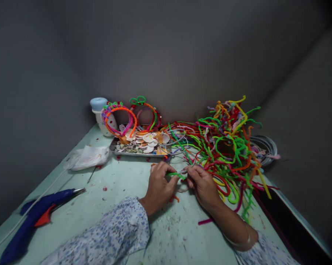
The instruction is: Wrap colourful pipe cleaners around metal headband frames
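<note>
My left hand (161, 184) is closed, thumb and fingers pinching a bright green pipe cleaner (172, 174) over the middle of the table. Close beside it, my right hand (201, 183) pinches a thin grey-white band (183, 171), which meets the green pipe cleaner between the two hands. The fingertips partly cover both pieces, so I cannot tell whether they are joined. Behind the hands, thin silvery hoops (187, 143) arch at the right end of a metal tray. A short orange pipe cleaner piece (177, 199) lies just below my hands.
The metal tray (132, 154) holds shells; decorated headbands (121, 109) stand by it. A blue-lidded jar (102, 119) is behind left. Tangled pipe cleaners (232, 147) heap at right beside a round metal container (274, 147). Left are a plastic bag (90, 157) and blue glue gun (30, 224).
</note>
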The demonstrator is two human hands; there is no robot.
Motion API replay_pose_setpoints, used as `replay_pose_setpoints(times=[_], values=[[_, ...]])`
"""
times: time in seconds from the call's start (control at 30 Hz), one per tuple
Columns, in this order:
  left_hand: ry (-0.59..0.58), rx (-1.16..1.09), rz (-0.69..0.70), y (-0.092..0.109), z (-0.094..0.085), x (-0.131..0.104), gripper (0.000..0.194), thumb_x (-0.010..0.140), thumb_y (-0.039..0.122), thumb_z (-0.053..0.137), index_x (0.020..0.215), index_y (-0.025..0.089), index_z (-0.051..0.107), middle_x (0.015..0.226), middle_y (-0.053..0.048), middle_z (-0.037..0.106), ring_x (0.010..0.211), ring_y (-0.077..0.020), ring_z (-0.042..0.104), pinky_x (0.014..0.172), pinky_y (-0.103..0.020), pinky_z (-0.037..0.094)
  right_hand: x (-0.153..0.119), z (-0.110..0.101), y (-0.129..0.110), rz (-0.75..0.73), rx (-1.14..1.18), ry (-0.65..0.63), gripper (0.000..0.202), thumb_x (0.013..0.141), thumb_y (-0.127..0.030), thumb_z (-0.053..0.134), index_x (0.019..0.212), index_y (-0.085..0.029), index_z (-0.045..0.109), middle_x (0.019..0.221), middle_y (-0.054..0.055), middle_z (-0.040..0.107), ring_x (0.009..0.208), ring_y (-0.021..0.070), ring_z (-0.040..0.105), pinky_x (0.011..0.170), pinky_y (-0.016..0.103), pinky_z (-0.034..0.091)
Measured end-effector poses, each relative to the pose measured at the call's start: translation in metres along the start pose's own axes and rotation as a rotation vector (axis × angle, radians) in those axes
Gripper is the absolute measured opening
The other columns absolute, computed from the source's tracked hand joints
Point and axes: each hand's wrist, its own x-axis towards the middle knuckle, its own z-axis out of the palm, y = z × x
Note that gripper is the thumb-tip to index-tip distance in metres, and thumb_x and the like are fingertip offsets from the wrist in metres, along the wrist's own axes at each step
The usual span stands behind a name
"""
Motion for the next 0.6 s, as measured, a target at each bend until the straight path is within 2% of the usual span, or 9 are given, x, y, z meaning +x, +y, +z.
replay_pose_setpoints(times=[0.43, 0.6], values=[[-0.045, -0.12, -0.034, -0.0008, -0.0014, 0.0007, 0.01, 0.076, 0.012, 0.065, 0.071, 0.018, 0.059, 0.075, 0.001, 0.059, 0.078, -0.0155, 0.054, 0.076, -0.03, 0.038, 0.0012, -0.002, 0.0029, -0.008, -0.021, -0.019, 0.03, 0.086, -0.045, 0.063, 0.072, -0.019, 0.061, 0.049, -0.005, 0.048, 0.045, 0.0083, 0.038, 0.045, 0.02, 0.03], [-0.063, -0.217, -0.07, -0.0033, 0.0007, 0.0016, 0.008, 0.076, 0.012, 0.065, 0.071, 0.018, 0.061, 0.075, 0.001, 0.06, 0.077, -0.0148, 0.055, 0.073, -0.028, 0.04, 0.0018, -0.0025, 0.0037, -0.004, -0.014, -0.027, 0.028, 0.087, -0.045, 0.063, 0.078, -0.019, 0.064, 0.049, -0.005, 0.049, 0.045, 0.0084, 0.038, 0.045, 0.021, 0.03]])
